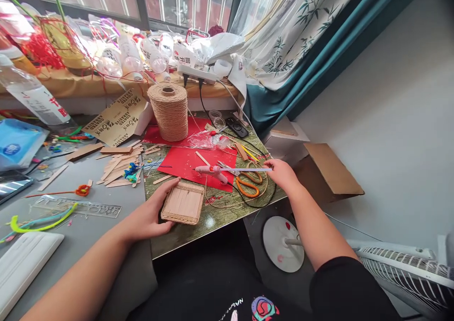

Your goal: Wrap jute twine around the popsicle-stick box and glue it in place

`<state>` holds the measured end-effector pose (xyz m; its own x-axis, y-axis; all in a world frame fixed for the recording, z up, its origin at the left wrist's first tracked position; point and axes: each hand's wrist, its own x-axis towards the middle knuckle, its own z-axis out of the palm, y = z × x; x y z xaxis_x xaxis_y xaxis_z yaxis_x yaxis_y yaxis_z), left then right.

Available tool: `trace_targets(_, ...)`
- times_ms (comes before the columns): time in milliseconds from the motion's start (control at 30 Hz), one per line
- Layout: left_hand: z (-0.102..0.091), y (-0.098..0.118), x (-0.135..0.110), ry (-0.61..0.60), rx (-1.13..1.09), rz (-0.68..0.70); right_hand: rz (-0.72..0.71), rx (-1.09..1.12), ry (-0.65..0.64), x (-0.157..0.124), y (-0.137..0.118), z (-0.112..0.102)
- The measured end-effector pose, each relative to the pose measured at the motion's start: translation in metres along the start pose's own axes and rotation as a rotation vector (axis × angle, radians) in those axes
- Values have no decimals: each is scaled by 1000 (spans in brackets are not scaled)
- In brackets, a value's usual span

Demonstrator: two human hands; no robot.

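Observation:
My left hand (161, 207) grips the left edge of a small square wooden tray (184, 202), its rim wrapped in twine, at the table's front edge. Fingers of my right hand (280, 172) are closed on the far right end of a long, pale glue stick (244, 169). That stick runs into the back of a pink hot glue gun (210, 169), which is over the red paper (173, 162). Just below the stick lie scissors (248, 188) with orange handles, beside a loop of twine and a black cord.
Behind stands a large twine spool (168, 113). Loose craft sticks (117, 167), a clear ruler (81, 206) and a white keyboard (30, 269) lie to the left. A power strip (196, 73) is at the back, an open cardboard box (329, 169) at right, a fan (407, 269) lower right.

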<state>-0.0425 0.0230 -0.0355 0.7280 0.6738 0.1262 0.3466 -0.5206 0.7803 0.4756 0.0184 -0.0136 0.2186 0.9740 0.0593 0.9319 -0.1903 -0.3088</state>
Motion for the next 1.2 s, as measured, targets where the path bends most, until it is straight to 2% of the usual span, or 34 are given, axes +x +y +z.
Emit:
trace_targets(67,-1,3,1,-6,-10,-12,28,-40,-70,7,4,0)
trace_targets(133,-1,6,1,-8,-13,-23,14,-39,-71,14,-1,4)
trace_targets(333,-3,6,2,-9,-2,-35,-52,-43,-28,52,-40,31)
trace_targets(467,-2,3,0,-14,-15,-53,-78,-49,-57,76,-62,43)
trace_targets(567,-2,0,-1,-15,-9,-49,-79,-57,-54,91,-68,36)
trace_targets(733,-3,-5,0,-27,22,-50,-68,-68,-47,113,-62,5)
trace_targets(867,-4,-8,-1,-32,52,-41,28,-133,-163,106,-44,-8)
trace_targets(1033,-2,-17,-2,-42,117,-36,183,-181,-341,71,-12,-12)
trace_targets(1200,0,-22,-3,-26,137,-32,247,-8,-362,39,-2,-11)
